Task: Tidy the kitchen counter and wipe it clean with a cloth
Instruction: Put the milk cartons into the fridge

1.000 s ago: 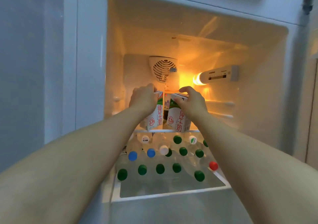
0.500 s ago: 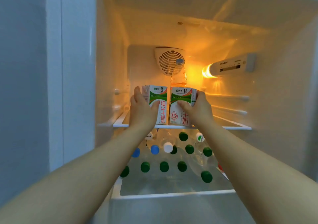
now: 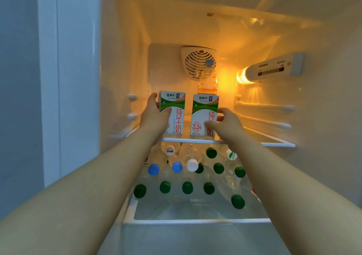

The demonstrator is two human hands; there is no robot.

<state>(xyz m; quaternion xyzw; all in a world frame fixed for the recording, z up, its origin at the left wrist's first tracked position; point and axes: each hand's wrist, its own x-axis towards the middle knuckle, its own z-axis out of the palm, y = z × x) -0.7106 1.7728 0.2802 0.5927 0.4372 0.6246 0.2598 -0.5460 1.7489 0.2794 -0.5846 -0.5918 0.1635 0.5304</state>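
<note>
Parted: left carton, right carton | gripped by left hand, right hand

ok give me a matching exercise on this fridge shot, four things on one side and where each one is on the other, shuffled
Things
1. left milk carton
2. right milk carton
3. upright bottle
4. green-capped bottles

Places
A. lying below the shelf
B. gripped by the right hand
C. standing behind the right milk carton
D. gripped by the left hand

Pairs: 1-D, 2-B, 3-C, 4-A
</note>
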